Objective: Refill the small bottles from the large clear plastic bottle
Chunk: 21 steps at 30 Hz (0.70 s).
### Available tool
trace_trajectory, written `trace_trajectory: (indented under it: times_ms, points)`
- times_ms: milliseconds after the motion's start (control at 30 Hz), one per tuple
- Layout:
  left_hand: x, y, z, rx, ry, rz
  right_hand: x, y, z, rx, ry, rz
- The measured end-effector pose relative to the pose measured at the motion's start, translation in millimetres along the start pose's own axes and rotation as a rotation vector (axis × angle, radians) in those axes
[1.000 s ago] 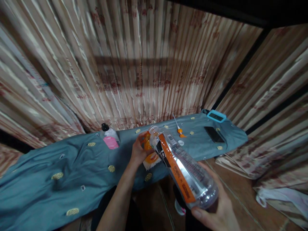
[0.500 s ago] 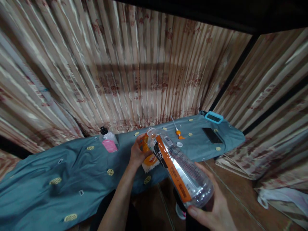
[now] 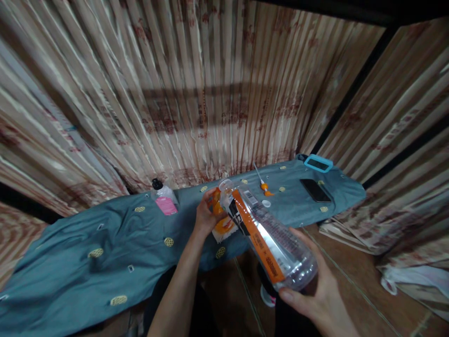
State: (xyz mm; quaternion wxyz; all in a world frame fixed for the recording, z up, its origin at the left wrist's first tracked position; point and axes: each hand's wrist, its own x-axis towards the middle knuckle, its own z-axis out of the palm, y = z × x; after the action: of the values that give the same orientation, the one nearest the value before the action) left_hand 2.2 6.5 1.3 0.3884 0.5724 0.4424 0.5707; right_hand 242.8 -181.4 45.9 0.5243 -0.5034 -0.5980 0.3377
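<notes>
The right hand (image 3: 315, 304) has its fingers wrapped under and around the base of a clear plastic bottle (image 3: 270, 234), thumb across the near side, while the left hand (image 3: 205, 217) closes its fingers on an orange-and-white packet (image 3: 221, 222) held against the bottle's open mouth at about eleven o'clock from the right hand. The bottle lies tilted, neck pointing up and away over the edge of the blue-grey cloth (image 3: 105, 243); it looks empty or nearly so, hence light, with thin walls that would dent under a hard squeeze and a smooth orange label band that may slip — the ribbed base and the neck seem the surest places to grip. The packet looks soft and crumpling, best pinched at its edge. Outward at one o'clock lie a small white cap (image 3: 266, 203), an orange-tipped tool (image 3: 264, 183), a dark phone (image 3: 315, 190) and a teal-rimmed item (image 3: 318, 163); at ten o'clock stands a pink-labelled bottle (image 3: 164, 200). Against the earlier frames the grips and the bottle's tilt look unchanged — only the view has shifted slightly.
</notes>
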Motion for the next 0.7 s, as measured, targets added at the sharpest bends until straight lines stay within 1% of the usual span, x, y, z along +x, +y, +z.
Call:
trace_trajectory:
  times_ms: [133, 233, 300, 500, 700]
  points:
    - [1, -2, -0.2, -0.014, -0.007, 0.003, 1, -2, 4, -0.007, 0.015, -0.017]
    - [1, -1, 0.7, -0.032, -0.002, 0.000, 0, -9, 11, 0.033, 0.121, 0.023]
    - [1, 1, 1.4, -0.033, 0.002, -0.010, 0, -13, 14, 0.052, 0.164, 0.052]
    - [1, 3, 2.0, -0.024, 0.002, -0.032, 2, -19, 14, 0.091, 0.161, 0.099]
    - [3, -1, -0.2, -0.017, -0.030, 0.000, 1, -13, 15, 0.145, 0.146, 0.127]
